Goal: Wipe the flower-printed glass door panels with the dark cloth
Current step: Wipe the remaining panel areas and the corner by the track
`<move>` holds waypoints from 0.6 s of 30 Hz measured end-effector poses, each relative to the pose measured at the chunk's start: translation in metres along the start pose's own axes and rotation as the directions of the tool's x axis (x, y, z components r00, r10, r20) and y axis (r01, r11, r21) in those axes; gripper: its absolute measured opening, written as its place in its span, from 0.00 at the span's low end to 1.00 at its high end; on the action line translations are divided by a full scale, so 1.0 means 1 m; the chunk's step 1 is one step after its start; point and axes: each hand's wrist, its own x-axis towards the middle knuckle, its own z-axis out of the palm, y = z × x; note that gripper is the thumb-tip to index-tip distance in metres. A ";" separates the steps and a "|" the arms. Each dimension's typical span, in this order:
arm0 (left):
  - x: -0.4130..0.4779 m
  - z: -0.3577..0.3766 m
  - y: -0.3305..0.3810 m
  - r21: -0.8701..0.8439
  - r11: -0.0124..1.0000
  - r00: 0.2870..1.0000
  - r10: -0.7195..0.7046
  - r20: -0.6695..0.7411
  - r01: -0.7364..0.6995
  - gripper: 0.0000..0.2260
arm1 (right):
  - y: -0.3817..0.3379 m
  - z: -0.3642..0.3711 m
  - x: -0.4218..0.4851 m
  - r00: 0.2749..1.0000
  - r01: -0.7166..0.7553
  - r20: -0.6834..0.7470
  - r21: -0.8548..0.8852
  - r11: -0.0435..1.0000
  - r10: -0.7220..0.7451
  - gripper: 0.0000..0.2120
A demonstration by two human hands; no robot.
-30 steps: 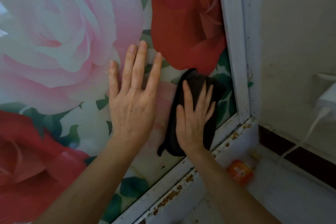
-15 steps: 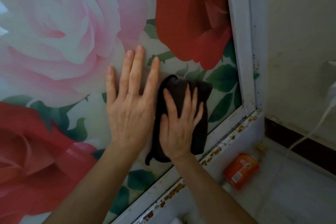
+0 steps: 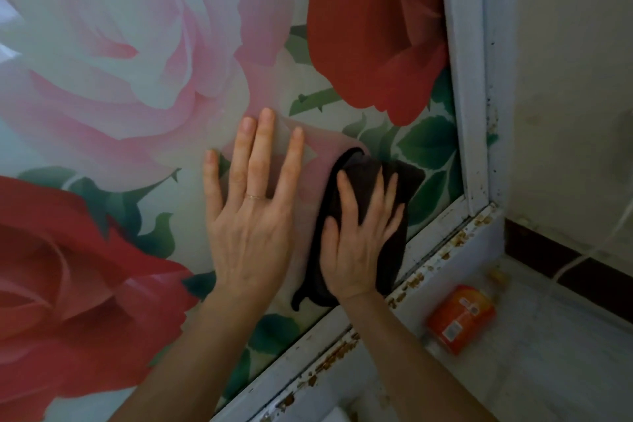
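Right hand [image 3: 356, 247] flat, fingers straight, pressing dark cloth [image 3: 368, 202] on glass door panel [image 3: 137, 79]; left hand [image 3: 251, 216] flat beside it. Orange bottle [image 3: 460, 317], probably, lies right.

A home, by its rose-printed glass door [image 3: 137, 79], rust-spotted white frame [image 3: 466, 79] and orange bottle [image 3: 460, 319] on the floor [image 3: 555, 373]

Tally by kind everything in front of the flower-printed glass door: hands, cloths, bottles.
Bare hands, left hand and right hand: 2
Dark grey cloth: 1
Orange plastic bottle: 1
Total: 4
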 end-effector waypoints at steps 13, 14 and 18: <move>-0.001 0.004 0.006 0.020 0.999 1.000 -0.028 -0.001 0.028 0.31 | 0.045 -0.002 0.020 0.976 -0.219 0.010 0.051 0.974 0.219 0.25; -0.001 0.005 0.005 0.015 1.000 1.000 -0.024 -0.003 0.024 0.30 | 0.051 -0.003 0.026 0.974 -0.226 0.004 0.058 0.972 0.226 0.25; -0.002 0.009 0.005 0.031 0.999 0.999 -0.017 -0.031 0.018 0.31 | 0.074 -0.011 0.057 0.938 -0.339 -0.049 0.094 0.936 0.344 0.27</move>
